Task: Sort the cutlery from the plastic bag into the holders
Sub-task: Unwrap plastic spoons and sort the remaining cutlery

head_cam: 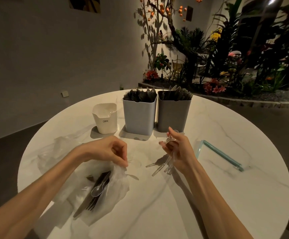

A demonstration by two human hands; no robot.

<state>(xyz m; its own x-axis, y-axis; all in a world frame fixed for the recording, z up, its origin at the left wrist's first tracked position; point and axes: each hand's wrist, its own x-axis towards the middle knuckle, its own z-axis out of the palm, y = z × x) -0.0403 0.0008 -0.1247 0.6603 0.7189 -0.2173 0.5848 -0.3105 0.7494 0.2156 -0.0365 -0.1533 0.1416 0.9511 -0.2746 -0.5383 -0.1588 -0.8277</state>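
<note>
My left hand [111, 150] pinches the edge of a crumpled clear plastic bag [116, 185] lying on the round white table [192, 204]. On the bag lie a clear plastic spoon [98, 189], a dark knife [85, 204] and a dark fork [92, 205]. My right hand [178, 150] grips a bundle of clear plastic spoons [167, 163], handles hanging down. Behind stand three holders: a small white one [105, 119] with clear pieces inside, a light blue one [139, 116] full of dark forks, and a grey one [173, 114] full of dark knives.
A second clear bag [57, 149] lies flat at the table's left. A clear zip pouch with a teal slider strip [221, 155] lies to the right of my right hand. Plants and flowers fill the background on the right beyond the table.
</note>
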